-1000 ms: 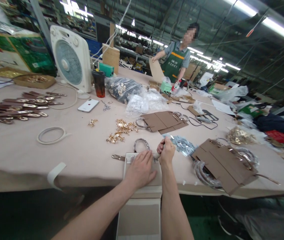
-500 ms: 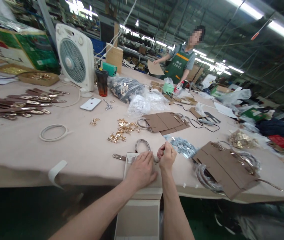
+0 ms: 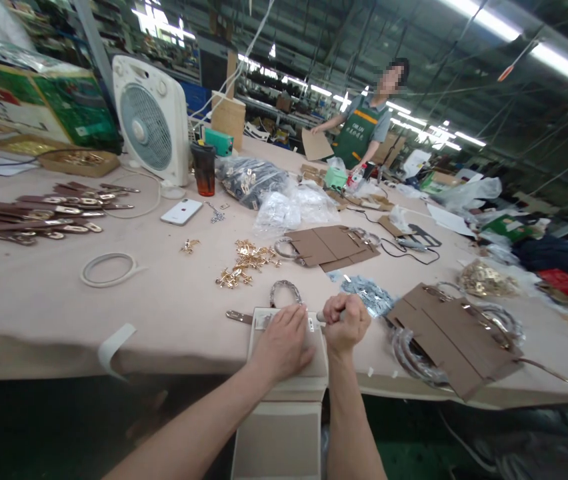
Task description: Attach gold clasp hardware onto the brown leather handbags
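Observation:
My left hand [image 3: 284, 343] lies flat, fingers stretched out, on a cream bag panel [image 3: 318, 363] at the table's front edge. Just right of its fingertips, a small slotted metal plate [image 3: 311, 325] shows on the panel. My right hand [image 3: 347, 321] is closed in a fist around a tool with a pale rounded end [image 3: 320, 316]; most of the tool is hidden, so its kind is unclear. A wrapped handle ring [image 3: 285, 291] stands up behind the panel, and a brown strap with a metal end [image 3: 239, 317] sticks out at the left.
Gold fasteners [image 3: 247, 260] lie beyond my hands, with grey metal plates [image 3: 368, 295] to the right. Brown bag pieces [image 3: 457, 340] rest at the right edge. A tape roll [image 3: 109, 269], phone [image 3: 181, 211] and fan [image 3: 151, 123] are leftward. A co-worker [image 3: 361, 130] stands across the table.
My right hand has moved slightly right and down and turned, pulling away from the metal plate, which now shows. The left hand stays on the panel.

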A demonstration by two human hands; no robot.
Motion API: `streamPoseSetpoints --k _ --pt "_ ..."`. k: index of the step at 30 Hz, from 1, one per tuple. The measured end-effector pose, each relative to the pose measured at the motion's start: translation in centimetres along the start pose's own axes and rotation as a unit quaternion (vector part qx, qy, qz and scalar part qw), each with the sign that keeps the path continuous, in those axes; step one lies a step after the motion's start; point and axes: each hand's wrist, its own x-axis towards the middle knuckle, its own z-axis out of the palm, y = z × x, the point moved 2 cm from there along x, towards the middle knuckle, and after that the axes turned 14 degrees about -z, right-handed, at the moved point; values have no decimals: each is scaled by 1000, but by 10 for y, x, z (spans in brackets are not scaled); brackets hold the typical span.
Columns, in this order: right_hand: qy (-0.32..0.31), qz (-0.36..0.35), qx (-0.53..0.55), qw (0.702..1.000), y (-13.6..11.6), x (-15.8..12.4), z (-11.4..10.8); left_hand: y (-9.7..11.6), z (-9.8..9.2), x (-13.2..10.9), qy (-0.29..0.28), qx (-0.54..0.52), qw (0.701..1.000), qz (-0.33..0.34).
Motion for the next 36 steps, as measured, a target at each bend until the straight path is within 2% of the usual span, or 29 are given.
streamPoseSetpoints --k 2,5,6,12,16,19,22,25,29,36 --pt "-1 -9 -9 1000 1 -4 1 0 -1 0 -4 -4 1000 -1" --pt "-40 56 -52 996 11 -14 -1 0 -1 -1 -6 -11 1000 -8" --pt "-36 74 -49 995 14 -17 -3 0 0 -1 -4 -14 1000 -8" --pt "118 68 57 989 13 -25 -31 0 0 0 13 -19 1000 5" --pt "160 77 67 982 14 -27 -41 3 -8 -4 34 -39 998 45" --pt "158 89 55 982 17 -25 -41 -1 -22 -11 82 -77 992 57" --pt "164 92 53 981 18 -23 -41 -17 -38 -14 118 -108 987 8" --pt "154 84 46 983 16 -24 -38 -35 -45 -13 88 -111 990 -3" --pt "126 65 29 990 9 -29 -32 -45 -40 -10 37 -103 994 18" --pt "71 30 15 997 3 -31 -25 -44 -32 -6 47 -136 989 -32"
